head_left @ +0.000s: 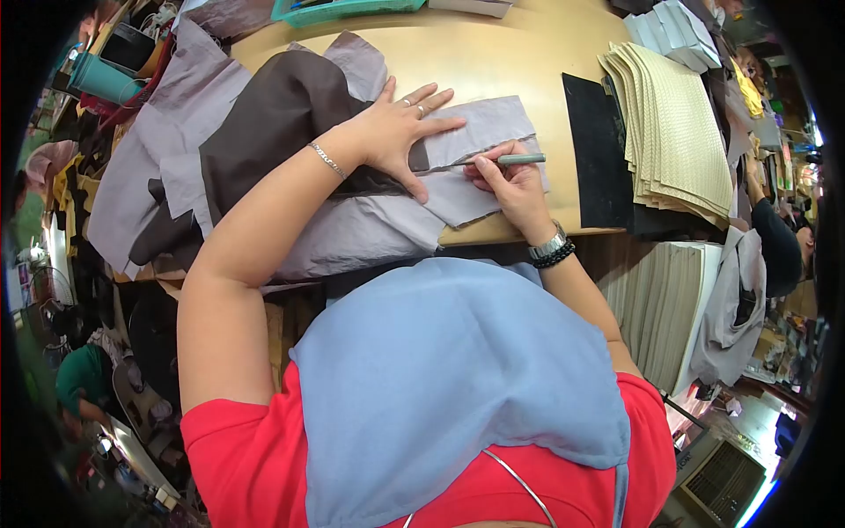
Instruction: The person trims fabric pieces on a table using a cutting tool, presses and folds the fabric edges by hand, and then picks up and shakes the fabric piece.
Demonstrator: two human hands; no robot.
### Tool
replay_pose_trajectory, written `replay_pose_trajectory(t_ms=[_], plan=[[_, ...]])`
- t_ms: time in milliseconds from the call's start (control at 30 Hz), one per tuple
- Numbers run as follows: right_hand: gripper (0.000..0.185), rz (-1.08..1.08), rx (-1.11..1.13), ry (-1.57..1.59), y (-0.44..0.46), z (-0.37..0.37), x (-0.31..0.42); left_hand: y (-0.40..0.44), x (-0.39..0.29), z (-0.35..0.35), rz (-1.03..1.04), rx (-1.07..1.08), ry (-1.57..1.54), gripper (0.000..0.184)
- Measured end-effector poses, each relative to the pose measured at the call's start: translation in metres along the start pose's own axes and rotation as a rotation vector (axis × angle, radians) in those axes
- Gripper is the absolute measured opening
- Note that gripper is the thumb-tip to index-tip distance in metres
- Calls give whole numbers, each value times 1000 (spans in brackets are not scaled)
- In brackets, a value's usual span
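My left hand [398,132] lies spread, palm down, on dark and grey fabric, with rings on its fingers and a bracelet at the wrist. In my right hand [512,189] is a grey-green pen [521,159], its thin tip pointing left onto the fabric between my hands. Light grey fabric [488,119] extends beneath both hands to the right. Dark brown fabric [264,128] is bunched to the left of my left hand, over more grey fabric [352,233].
On the yellowish table [550,53], a black sheet [594,150] and a stack of cream textured sheets [673,132] lie at the right. A turquoise tray [348,12] sits at the far edge. A blue-green cup [104,77] is far left. Other people are partly visible at both sides.
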State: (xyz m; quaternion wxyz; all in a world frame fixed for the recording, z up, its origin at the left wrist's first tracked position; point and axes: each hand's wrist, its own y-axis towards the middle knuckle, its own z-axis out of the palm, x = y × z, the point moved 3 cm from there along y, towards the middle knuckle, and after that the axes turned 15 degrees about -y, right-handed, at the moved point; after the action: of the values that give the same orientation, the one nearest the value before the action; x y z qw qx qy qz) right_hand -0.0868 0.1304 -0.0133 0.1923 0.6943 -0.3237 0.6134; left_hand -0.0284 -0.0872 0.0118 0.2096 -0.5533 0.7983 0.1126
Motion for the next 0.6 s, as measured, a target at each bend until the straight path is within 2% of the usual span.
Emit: replay_pose_trajectory(t_ms=[600], plan=[[12,-119,-63,-230,1,8,12,2,-2,-1,-27,28,2,130]])
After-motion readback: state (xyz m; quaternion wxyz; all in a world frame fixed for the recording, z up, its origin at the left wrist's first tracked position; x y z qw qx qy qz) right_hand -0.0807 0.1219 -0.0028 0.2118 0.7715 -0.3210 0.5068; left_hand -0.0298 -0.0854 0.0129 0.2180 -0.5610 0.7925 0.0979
